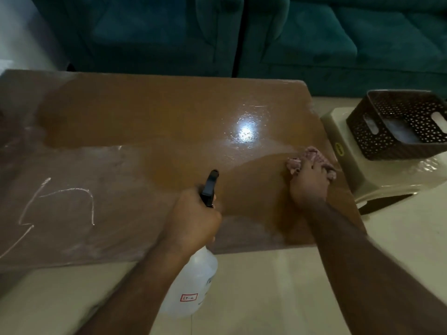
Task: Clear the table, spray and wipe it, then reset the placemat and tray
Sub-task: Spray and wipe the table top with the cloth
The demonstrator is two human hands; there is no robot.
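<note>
The brown table [150, 117] fills the view, wet and shiny at the middle right, dull and dusty on the left with white chalk-like marks [60, 201]. My left hand [193, 221] grips a white spray bottle [193, 284] with a black nozzle [210, 187] pointing over the table, near the front edge. My right hand [307, 182] presses a pinkish cloth [316, 158] flat on the table near its right edge. No placemat or tray is visible on the table.
A dark perforated basket [396, 124] sits on a beige plastic stool [358, 170] just right of the table. A teal sofa [242, 32] runs along the far side. Pale floor tiles [266, 286] lie below the near edge.
</note>
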